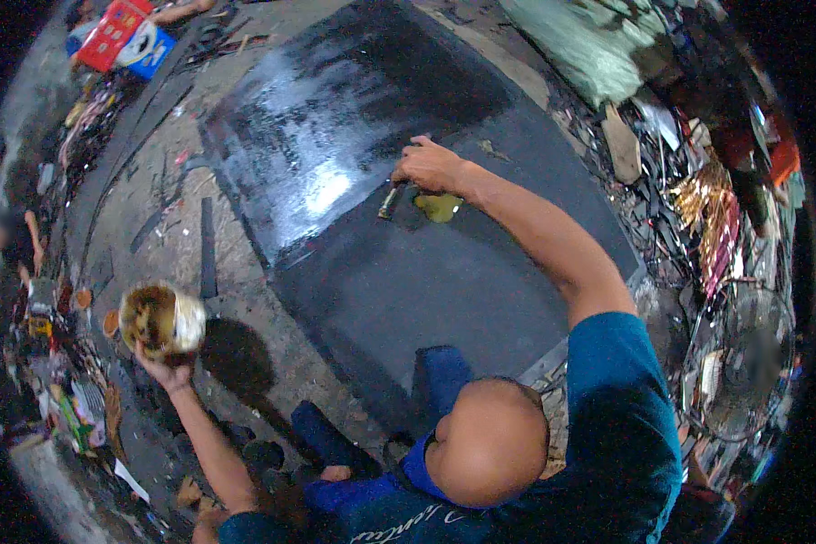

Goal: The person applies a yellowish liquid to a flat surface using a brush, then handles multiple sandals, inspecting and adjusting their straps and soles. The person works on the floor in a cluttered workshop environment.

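Note:
A large black sheet (444,299) lies flat on the floor in front of me. Its far left part is wet and glossy, while the near part looks matt. My right hand (432,169) reaches over the middle of it, fingers closed round a brush (389,201) whose tip points down toward the sheet. Just right of the brush sits a yellowish puddle of liquid (438,208). Off to the left, my left hand (167,370) grips a round tub (186,319) from below, held above the floor. Brown-yellow residue coats the tub's inside.
Scraps and dark strips (208,247) litter the concrete on the left. A red, white and blue box (125,38) stands at far left. Pale green sheeting (598,45), a bundle of golden strips (703,199) and heaped offcuts line the right. Another person (29,240) is at the left edge.

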A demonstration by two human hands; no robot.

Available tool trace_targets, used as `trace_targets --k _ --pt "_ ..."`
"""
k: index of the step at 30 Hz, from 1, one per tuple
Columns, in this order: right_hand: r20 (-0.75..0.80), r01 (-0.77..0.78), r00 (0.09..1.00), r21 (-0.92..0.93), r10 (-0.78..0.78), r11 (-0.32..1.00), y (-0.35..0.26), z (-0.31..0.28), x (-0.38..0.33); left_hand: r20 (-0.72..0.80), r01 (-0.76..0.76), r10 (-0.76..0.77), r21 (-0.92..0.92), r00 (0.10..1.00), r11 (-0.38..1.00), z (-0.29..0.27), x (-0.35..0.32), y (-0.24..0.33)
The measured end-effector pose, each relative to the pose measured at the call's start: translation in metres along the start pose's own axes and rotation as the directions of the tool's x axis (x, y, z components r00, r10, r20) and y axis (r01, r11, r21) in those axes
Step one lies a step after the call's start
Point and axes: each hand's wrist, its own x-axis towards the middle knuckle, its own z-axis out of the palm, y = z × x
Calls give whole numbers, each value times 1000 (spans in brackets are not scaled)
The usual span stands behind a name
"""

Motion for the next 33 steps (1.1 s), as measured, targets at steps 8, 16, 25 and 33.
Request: trace_targets --k 8,16,25,33 --pt "202 -163 968 59 148 985 24 -2 -210 -223 -205 311 400 924 893 -177 25 -78" --pt "304 -612 776 150 553 777 -38 -11 -383 99 -224 327 902 940 369 -196 25 -58" --pt "-138 -897 187 380 973 226 -89 -56 -447 354 -269 819 929 452 -253 -21 43 -18" --pt "-226 -696 -390 707 893 -125 -110 -106 -419 829 -866 261 494 495 73 161 -35 -145"
